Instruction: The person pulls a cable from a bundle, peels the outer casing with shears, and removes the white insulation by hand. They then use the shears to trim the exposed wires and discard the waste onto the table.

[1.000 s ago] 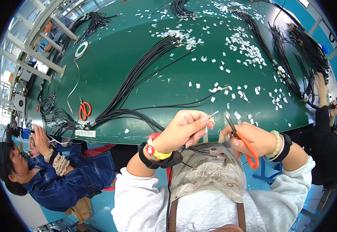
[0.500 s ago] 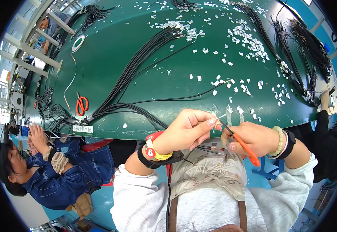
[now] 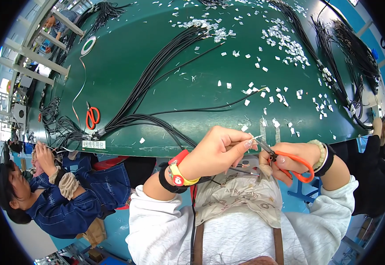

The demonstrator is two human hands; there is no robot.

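My left hand (image 3: 223, 148) is closed in a pinch on the end of a cable, with a thin pale tip (image 3: 258, 137) poking out past the thumb. In my right hand (image 3: 293, 155) are orange-handled scissors (image 3: 306, 173), their blades touching or very near that tip. From under my left hand, black cables (image 3: 157, 120) run left to a gathered joint on the green table. A few stripped cable ends (image 3: 250, 171) hang below my hands, over my patterned apron (image 3: 236, 198). How far the blades are apart is hard to make out.
Small white scraps (image 3: 285, 48) litter the green table (image 3: 192, 95). A second pair of orange scissors (image 3: 92, 116) and a tape roll (image 3: 88, 46) lie at the left. More black cable bundles (image 3: 353, 53) lie far right. A co-worker in denim (image 3: 82, 190) sits at my left.
The scissors have turned in my right hand, so their handle loops now show and the blades meet the cable tip. My left hand has shifted slightly right.
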